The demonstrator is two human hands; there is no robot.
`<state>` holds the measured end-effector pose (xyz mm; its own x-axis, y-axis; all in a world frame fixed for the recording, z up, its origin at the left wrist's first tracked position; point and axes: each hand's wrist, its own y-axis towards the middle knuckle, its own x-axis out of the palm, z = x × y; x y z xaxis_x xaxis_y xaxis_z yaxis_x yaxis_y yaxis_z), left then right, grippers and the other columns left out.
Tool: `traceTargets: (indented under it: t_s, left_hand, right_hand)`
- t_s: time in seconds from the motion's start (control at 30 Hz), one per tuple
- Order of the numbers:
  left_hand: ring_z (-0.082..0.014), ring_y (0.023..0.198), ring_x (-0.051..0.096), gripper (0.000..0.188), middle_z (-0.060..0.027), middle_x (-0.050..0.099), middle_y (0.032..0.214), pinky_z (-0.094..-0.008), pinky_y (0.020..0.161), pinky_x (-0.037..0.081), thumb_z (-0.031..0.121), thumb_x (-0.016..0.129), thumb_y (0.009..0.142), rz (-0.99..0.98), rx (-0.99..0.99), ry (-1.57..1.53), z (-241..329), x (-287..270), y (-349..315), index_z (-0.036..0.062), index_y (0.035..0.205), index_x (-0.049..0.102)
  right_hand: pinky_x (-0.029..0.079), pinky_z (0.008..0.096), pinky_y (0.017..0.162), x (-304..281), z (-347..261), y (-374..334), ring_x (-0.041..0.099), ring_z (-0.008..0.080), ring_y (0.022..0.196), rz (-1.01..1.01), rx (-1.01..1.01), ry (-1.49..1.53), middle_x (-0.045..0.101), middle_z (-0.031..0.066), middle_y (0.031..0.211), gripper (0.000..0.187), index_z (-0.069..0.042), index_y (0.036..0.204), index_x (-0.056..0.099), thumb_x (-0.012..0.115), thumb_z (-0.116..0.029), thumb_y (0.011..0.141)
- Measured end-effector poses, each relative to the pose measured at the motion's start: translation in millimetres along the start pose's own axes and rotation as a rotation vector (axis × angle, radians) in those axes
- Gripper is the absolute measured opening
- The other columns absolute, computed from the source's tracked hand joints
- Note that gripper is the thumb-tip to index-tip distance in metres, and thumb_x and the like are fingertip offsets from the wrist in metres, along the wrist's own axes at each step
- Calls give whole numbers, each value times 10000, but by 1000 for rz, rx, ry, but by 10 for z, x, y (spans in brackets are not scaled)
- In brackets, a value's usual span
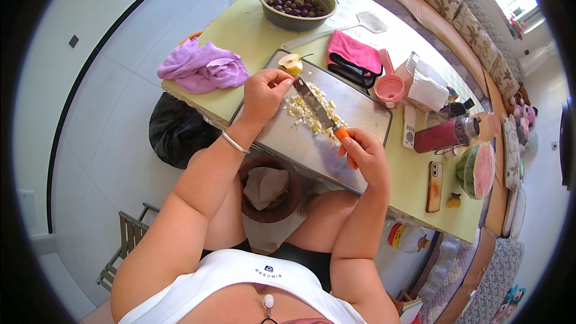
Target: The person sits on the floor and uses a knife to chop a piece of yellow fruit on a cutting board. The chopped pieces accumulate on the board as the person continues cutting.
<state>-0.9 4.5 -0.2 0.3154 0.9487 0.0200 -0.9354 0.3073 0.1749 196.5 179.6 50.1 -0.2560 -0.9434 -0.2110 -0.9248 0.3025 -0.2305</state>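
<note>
A steel cutting board lies on the yellow-green table. On it sits a pile of small pale fruit pieces. My right hand grips the orange handle of a knife, its blade lying across the pile. My left hand rests fingertips on the blade's spine near the tip. An apple core piece stands at the board's far edge.
A green colander of dark grapes, a purple cloth, a pink cloth, a pink cup, a red flask, a phone and a cut watermelon crowd the table. A brown bin stands between my knees.
</note>
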Motion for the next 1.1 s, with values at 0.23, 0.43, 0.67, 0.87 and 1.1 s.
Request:
traceTargets:
  t_s: [0.23, 0.43, 0.67, 0.87, 1.1]
  left_hand:
    - [-36, 660, 562, 89, 15, 660, 746, -191, 575, 440, 65, 678, 888, -11, 35, 56, 20, -22, -3, -4, 912, 727]
    - [-48, 626, 542, 82, 13, 655, 704, -221, 573, 434, 66, 702, 851, 33, -23, -19, -13, -15, 5, -7, 874, 734]
    - [-63, 679, 590, 100, -21, 694, 775, -228, 638, 478, 72, 686, 862, 110, 84, -52, -59, -34, 55, -9, 902, 730]
    - [-73, 711, 611, 113, -33, 707, 811, -231, 671, 491, 74, 680, 865, 95, 47, -46, -53, -66, 53, -13, 920, 727]
    - [-62, 731, 594, 107, -16, 694, 823, -213, 682, 470, 60, 661, 881, 80, 26, -80, -43, -77, 62, -12, 928, 724]
  right_hand:
    - [364, 213, 493, 23, -48, -22, 459, 37, 547, 12, 6, -39, 627, -1, 733, 206, 4, 1079, 666, 606, -159, 969]
    - [322, 201, 447, 29, 36, 10, 436, 25, 502, 7, -44, -102, 631, 2, 734, 187, 0, 1078, 660, 589, -139, 975]
    - [388, 236, 522, 29, 28, 31, 477, 55, 564, -55, 37, -137, 638, 5, 729, 214, 1, 1065, 672, 622, -168, 944]
    - [401, 246, 525, 47, -66, -49, 494, 58, 572, -61, 18, -18, 640, 8, 713, 217, -3, 1040, 672, 642, -184, 924]
    - [407, 249, 526, 59, -68, -14, 511, 58, 593, -63, 9, -125, 644, 4, 727, 211, -2, 1048, 675, 639, -173, 929]
